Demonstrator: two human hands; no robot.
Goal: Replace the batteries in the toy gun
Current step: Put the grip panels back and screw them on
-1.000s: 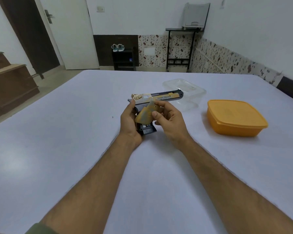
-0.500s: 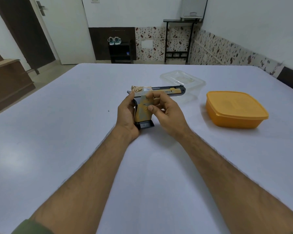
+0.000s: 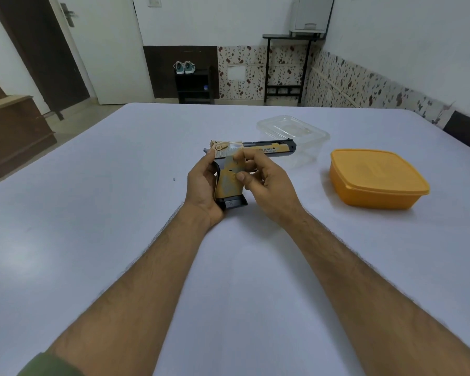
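A gold and black toy gun [image 3: 266, 149] is held just above the white table, barrel pointing right, grip down. My left hand [image 3: 202, 184] wraps the back of the grip. My right hand [image 3: 265, 181] presses thumb and fingers on the gold grip cover panel [image 3: 229, 181], which lies flat against the side of the grip. The black magazine base [image 3: 232, 203] sticks out below the grip. No batteries are in sight.
An orange lidded container [image 3: 375, 177] sits on the table to the right. A clear plastic container [image 3: 293, 131] stands behind the gun's barrel. The white table [image 3: 92, 213] stretches wide on the left. A tiny dark speck [image 3: 174, 179] lies left of my hands.
The grip cover panel, tilted away from the grip a second ago, now sits flat against it under my right fingers. The gun has stayed in about the same place.
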